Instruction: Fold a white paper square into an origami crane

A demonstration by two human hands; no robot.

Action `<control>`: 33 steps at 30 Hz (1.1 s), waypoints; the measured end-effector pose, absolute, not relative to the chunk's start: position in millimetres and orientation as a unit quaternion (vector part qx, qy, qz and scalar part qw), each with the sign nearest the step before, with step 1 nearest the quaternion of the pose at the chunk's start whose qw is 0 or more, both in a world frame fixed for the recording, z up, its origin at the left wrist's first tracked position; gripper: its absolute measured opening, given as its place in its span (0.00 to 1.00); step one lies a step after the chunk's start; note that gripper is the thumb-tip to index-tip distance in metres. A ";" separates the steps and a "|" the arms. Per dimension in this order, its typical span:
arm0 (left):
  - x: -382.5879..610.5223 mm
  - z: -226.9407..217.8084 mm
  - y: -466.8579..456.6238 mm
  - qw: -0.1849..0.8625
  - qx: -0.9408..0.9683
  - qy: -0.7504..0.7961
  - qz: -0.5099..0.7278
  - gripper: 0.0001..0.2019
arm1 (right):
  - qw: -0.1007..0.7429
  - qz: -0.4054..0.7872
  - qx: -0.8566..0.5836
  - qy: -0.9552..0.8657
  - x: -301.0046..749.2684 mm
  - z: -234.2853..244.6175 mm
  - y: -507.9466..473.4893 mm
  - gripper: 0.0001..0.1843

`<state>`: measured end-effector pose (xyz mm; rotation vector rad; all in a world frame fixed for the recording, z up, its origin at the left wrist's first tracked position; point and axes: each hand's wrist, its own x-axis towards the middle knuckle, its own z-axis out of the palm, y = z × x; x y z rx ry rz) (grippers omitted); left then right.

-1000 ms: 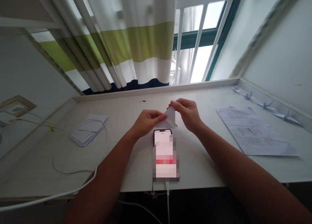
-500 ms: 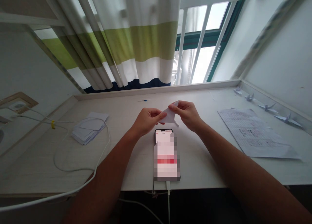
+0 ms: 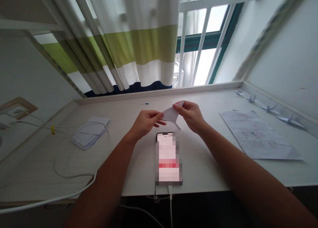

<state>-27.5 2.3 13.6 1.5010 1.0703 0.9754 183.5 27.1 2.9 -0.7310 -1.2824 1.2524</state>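
Observation:
Both of my hands hold a small folded piece of white paper (image 3: 171, 114) just above the desk (image 3: 129, 122). My left hand (image 3: 145, 122) pinches its left corner with thumb and fingers. My right hand (image 3: 191, 114) pinches its upper right edge. The paper lies tilted, almost flat, between them. A phone (image 3: 168, 158) with a lit screen lies on the desk right below the hands, near the front edge.
A stack of white paper squares (image 3: 90, 132) lies to the left, with white cables (image 3: 81, 170) looping around it. A printed sheet (image 3: 258, 135) lies to the right. Several folded paper cranes (image 3: 269, 107) line the right wall ledge. Curtain and window stand behind the desk.
The folded paper has tipped from upright to nearly flat between my hands, and the hands have moved slightly apart.

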 end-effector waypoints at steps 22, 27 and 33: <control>-23.2 18.2 -3.6 0.503 0.639 0.433 0.390 0.24 | 0.534 0.573 -0.345 -0.518 174.3 0.4 20.5 0.18; -25.2 18.2 -2.2 0.515 0.650 0.417 0.372 0.25 | 0.535 0.568 -0.339 -0.526 176.1 1.5 21.2 0.17; -29.2 20.6 -2.4 0.538 0.662 0.417 0.313 0.26 | 0.522 0.569 -0.349 -0.531 180.3 1.2 23.2 0.18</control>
